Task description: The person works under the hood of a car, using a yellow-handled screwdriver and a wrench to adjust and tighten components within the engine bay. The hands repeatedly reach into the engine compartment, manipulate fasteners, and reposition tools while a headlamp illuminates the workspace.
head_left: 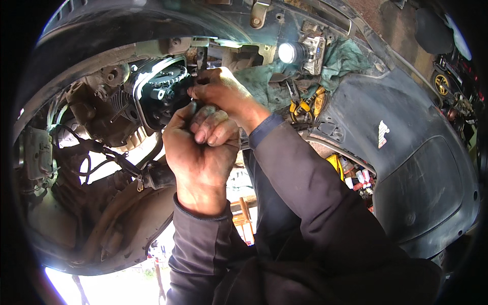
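Note:
My left hand is turned palm up with its fingers curled in, thumb and forefinger pressed together near the engine. Just above it, my right hand reaches in from the right, fingertips closed beside the left thumb. What either hand holds is too small and dark to make out. Left of the fingertips, an open engine housing with a pale rim shows a dark toothed sprocket inside. The part directly under my fingers is hidden.
A lit round lamp rests by a green cloth at upper right, above yellow-handled pliers. Dark body panels border the right. A black hose and cables lie below the engine; a curved dark panel arches above.

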Tool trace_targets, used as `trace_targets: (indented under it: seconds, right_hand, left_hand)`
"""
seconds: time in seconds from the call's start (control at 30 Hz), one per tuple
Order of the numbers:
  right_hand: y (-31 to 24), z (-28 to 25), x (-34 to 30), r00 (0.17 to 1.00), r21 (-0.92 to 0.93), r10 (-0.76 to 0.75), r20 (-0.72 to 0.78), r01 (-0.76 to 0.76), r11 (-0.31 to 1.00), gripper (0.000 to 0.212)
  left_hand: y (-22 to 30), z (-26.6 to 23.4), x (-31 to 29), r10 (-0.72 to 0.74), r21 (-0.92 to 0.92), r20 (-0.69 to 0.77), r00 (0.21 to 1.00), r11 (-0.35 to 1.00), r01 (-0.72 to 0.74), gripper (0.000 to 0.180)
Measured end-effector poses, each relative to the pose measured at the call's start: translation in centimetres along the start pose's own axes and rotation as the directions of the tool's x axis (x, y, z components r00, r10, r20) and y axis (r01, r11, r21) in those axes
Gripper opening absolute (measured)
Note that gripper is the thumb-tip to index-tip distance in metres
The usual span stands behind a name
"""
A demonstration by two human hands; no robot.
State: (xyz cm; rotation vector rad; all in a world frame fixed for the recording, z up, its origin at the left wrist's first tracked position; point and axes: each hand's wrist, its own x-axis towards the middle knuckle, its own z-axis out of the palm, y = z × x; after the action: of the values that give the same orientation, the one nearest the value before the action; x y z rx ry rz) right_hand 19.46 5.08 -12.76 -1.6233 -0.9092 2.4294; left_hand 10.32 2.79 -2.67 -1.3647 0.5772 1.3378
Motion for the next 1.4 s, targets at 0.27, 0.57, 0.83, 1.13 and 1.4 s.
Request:
trace_targets:
  seconds: [0.27, 0.57, 0.83, 1.13, 1.4]
  right_hand:
    - [-0.7, 0.6, 0.0, 0.997, 0.215, 0.078, -0.002, -0.076, 0.974, 0.027]
    - [-1.1, 0.7, 0.0, 0.997, -0.111, -0.029, -0.068, 0.021, 0.994, 0.024]
    - [0.0, 0.1, -0.8, 0.990, 0.249, 0.119, -0.080, -0.095, 0.964, 0.028]
    - [3.1, 0.9, 2.7, 0.986, 0.204, 0.130, -0.107, -0.106, 0.973, 0.021]
    - [5.3, 1.2, 4.6, 0.942, 0.267, 0.265, -0.204, -0.207, 0.941, 0.019]
  left_hand:
    - [0.0, 1.4, -0.1, 0.004, 0.002, -0.106, 0.994, 1.000, -0.003, 0.028]
    - [-0.4, 2.8, 0.1, 0.077, 0.044, -0.268, 0.960, 0.997, -0.068, 0.019]
    - [-0.1, 1.2, 0.0, -0.027, 0.104, -0.092, 0.995, 0.994, 0.037, 0.023]
    - [-0.1, -4.1, -3.1, 0.062, 0.572, -0.277, 0.959, 0.813, 0.113, 0.021]
    - [-0.4, -10.4, -8.1, 0.198, 0.809, -0.237, 0.951, 0.582, 0.081, 0.015]
